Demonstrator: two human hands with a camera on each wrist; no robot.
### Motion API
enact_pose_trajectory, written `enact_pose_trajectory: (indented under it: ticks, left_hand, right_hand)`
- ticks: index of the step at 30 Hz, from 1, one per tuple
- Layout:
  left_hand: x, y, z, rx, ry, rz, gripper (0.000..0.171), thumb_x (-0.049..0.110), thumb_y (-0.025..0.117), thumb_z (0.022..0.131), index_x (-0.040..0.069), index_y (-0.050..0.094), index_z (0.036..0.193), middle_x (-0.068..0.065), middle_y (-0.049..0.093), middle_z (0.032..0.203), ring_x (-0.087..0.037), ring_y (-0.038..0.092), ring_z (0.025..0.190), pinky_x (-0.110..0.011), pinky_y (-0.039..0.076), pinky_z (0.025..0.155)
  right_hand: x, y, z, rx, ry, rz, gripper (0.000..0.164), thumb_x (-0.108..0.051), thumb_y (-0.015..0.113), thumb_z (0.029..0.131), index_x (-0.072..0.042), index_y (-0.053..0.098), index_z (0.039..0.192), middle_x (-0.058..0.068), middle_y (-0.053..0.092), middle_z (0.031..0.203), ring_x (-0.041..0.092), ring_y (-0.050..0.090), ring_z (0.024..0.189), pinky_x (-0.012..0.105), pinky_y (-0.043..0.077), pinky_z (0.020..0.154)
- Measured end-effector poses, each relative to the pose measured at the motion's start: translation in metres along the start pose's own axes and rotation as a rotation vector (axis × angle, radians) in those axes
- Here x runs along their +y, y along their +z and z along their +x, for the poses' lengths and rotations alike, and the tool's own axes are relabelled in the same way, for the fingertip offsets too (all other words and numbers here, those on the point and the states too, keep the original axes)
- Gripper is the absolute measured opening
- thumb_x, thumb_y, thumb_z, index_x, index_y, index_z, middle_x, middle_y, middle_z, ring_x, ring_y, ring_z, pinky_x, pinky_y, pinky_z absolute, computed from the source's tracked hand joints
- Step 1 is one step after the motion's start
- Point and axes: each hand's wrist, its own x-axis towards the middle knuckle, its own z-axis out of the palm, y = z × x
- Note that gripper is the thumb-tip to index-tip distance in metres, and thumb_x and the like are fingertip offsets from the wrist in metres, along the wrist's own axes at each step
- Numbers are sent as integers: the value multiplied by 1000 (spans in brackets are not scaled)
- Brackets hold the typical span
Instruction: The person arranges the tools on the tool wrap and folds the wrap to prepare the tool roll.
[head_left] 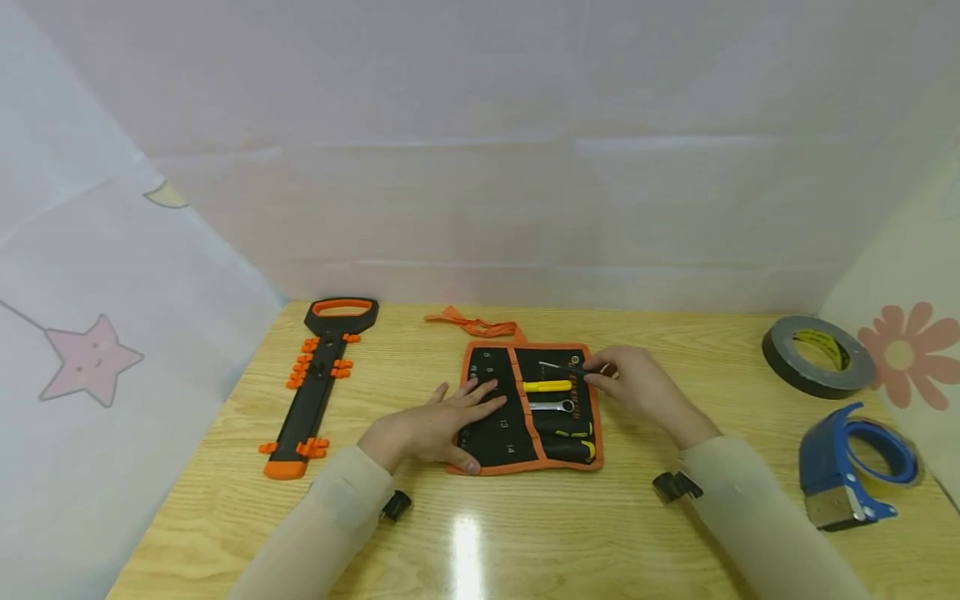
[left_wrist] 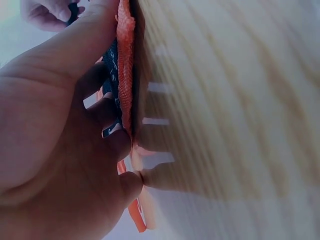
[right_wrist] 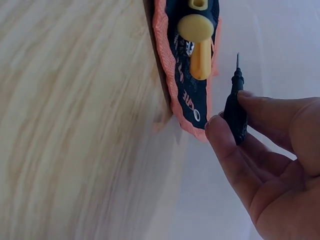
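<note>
A black tool pouch (head_left: 487, 442) with orange edging lies spread out on the table, numbers printed down its left half. My left hand (head_left: 442, 423) rests on that half with fingers straight and spread. Between thumb and fingers, my right hand (head_left: 636, 383) pinches the black handle of a small screwdriver (right_wrist: 234, 110). In the head view its thin shaft points left over the pouch's top right part. Pockets on the right half hold a yellow-handled tool (head_left: 547, 387), a wrench (head_left: 552, 407) and black-and-yellow handled tools (head_left: 573, 451) below.
An orange strap (head_left: 472, 323) trails behind the pouch. To the left lies a long black rack (head_left: 309, 408) with orange clips and a handle. At the right are a grey tape roll (head_left: 806, 350) and a blue tape dispenser (head_left: 821, 454). A pale curtain (head_left: 525, 208) stands behind the table.
</note>
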Motion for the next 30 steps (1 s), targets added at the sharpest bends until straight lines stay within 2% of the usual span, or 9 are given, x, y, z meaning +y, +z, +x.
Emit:
enact_pose_trajectory:
  ticks: [6,13,22,30]
  left_hand:
    - [-1,1,1,3,1,-5,107,42,81,92,30,15,176,4,-8,184,-27,-10,171,-63,-7,135]
    - [0,0,0,4,3,-12,107,42,82,92,30,16,176,3,-7,184,-31,-13,170,-64,-7,135]
    - [1,-2,0,7,6,-4,106,42,82,92,29,17,176,2,-5,185,-34,-13,170,-65,-5,135]
    - [-1,-1,0,9,10,-12,106,42,82,92,29,17,176,2,-5,185,-33,-13,170,-65,-4,135]
  right_hand:
    - [-5,7,15,-24,-23,-43,21,-15,72,105,-7,81,122,10,79,114,24,73,98,43,62,84]
    - [-8,15,30,-22,-51,-107,22,-14,73,104,-4,81,122,13,80,118,32,75,109,50,62,95]
    - [-11,22,40,-57,-30,-105,24,-15,73,105,-2,80,124,15,80,120,32,75,109,50,62,95]
    - [-13,26,48,-68,-20,-84,25,-16,74,104,-5,80,125,16,77,126,36,71,120,54,58,105]
